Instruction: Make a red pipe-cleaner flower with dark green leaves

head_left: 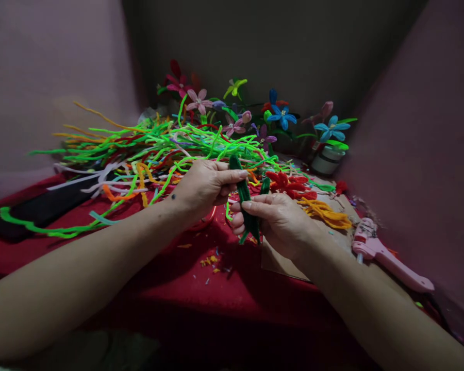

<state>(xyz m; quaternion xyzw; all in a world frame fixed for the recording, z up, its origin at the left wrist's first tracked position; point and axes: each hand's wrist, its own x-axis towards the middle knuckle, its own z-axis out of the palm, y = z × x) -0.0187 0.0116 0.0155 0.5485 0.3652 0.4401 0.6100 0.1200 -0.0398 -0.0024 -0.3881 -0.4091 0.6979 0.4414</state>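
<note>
Dark green fuzzy strip (244, 193) sits center-frame. L hand (208, 183) pinches its top btwn thumb n fingers; R hand (281, 219) grips it lower down, fingers curled. Prob a shaping step imo; next move likely calls for a steady L pinch w/ light R pressure.

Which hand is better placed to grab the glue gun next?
Probably the right hand: the glue gun lies out to the person's right, farther from the left hand. Both hands hold the dark green piece, so the right would first have to let go.
</note>
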